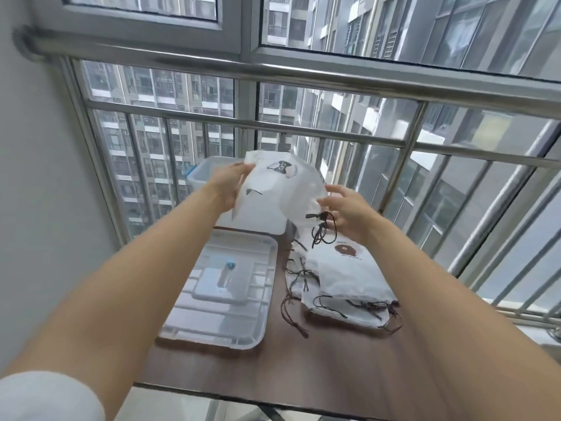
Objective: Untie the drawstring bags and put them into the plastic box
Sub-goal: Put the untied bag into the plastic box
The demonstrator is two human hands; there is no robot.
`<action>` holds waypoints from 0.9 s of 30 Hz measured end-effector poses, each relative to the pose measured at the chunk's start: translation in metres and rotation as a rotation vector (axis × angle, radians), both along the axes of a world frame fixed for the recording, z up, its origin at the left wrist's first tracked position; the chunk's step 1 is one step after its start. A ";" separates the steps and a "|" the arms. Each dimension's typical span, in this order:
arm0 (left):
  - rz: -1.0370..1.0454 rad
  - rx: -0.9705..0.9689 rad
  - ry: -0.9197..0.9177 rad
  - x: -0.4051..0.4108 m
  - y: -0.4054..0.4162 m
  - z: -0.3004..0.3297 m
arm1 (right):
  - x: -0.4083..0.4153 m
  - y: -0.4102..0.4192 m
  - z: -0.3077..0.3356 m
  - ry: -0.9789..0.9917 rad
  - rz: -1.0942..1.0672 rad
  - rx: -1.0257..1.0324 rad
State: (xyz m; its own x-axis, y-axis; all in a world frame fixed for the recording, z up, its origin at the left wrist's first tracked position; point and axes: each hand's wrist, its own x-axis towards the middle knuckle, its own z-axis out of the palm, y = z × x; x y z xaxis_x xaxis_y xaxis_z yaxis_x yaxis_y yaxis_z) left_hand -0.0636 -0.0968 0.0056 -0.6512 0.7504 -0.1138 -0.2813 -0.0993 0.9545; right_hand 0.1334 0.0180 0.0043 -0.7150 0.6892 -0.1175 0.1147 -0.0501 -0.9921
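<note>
I hold a white drawstring bag [282, 189] with a dark printed figure up above the clear plastic box [200, 174] at the far end of the table. My left hand [230, 185] grips the bag's upper left edge. My right hand [346, 212] holds its lower right end, where the dark brown cords [321, 226] hang down. A pile of several more white drawstring bags [343, 278] with dark cords lies on the table to the right, below my right hand.
The box's clear lid [224, 296] with a blue handle lies flat on the brown table [318, 369], left of the pile. A steel railing [303, 129] and window stand right behind the table. A white wall is on the left.
</note>
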 end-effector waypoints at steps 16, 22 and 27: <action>0.043 -0.639 0.674 -0.152 0.031 0.004 | -0.177 0.077 0.000 -0.101 -0.246 0.099; -0.026 -0.856 1.059 -0.177 0.065 -0.025 | -0.198 0.090 -0.017 -0.491 0.044 0.826; -0.078 -1.023 1.286 -0.188 0.080 -0.037 | -0.223 0.095 -0.029 -0.858 0.196 1.136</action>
State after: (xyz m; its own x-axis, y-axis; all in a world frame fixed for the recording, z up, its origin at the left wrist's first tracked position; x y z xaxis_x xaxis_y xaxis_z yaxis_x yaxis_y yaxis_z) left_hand -0.2512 -0.0168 -0.0319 -0.6706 0.7418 -0.0002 0.7256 0.6560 0.2075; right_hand -0.0896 0.1131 -0.0248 -0.7991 0.6010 -0.0167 0.5992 0.7936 -0.1055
